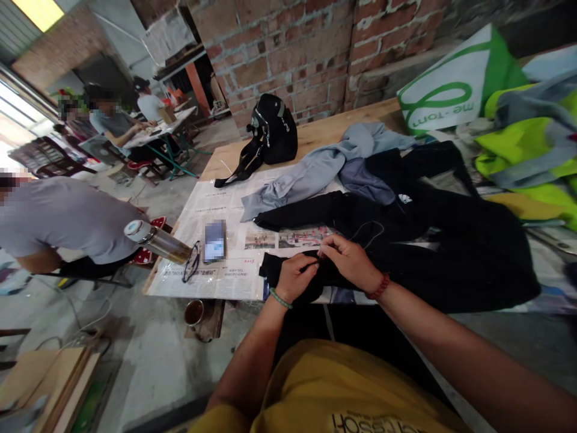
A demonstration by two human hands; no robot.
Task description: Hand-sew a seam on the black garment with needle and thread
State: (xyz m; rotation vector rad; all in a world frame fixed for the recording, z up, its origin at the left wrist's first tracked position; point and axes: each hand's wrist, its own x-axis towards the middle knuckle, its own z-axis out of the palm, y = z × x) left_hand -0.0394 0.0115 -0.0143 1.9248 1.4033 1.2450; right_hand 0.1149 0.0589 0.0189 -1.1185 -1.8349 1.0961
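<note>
The left grip (295, 276) pinches black cloth (417, 267), best held snug just beside the right grip (354, 261), pinched on what I cannot tell.

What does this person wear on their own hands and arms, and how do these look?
The left hand is bare, with a green bracelet at the wrist; the right hand is bare too, with a red bracelet. A mustard-yellow sleeve shows on the left arm.

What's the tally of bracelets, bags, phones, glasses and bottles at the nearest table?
Bracelets: 2 (green bracelet at left hand, red bracelet at right hand)
Bags: 2 (black bag, green-and-white bag)
Phone: 1
Glasses: 1 pair
Bottle: 1
Total: 7
</note>
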